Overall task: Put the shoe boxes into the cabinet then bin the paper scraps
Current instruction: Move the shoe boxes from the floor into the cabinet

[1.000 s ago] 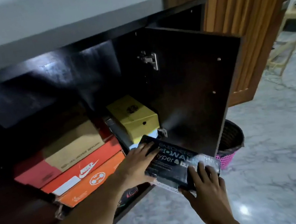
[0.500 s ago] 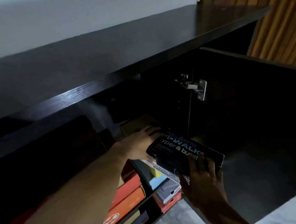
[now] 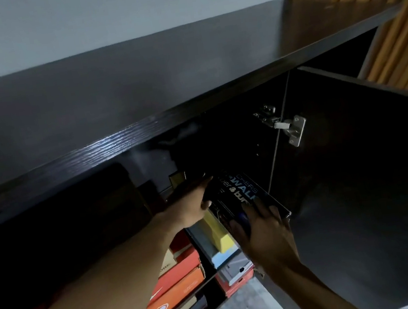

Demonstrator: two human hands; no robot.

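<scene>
I hold a black shoe box (image 3: 241,196) with pale blue and white lettering on its lid; it is tilted, far end raised, and partly inside the right compartment of the dark cabinet (image 3: 160,86). It rests above a yellow box (image 3: 216,230) lying on pale blue and grey boxes. The cabinet door (image 3: 363,155) stands open to the right. In the left compartment, red and orange boxes (image 3: 179,278) lie stacked flat, one bearing a white swoosh. On the shelf below sits a dark box, its markings too dim to read.
</scene>
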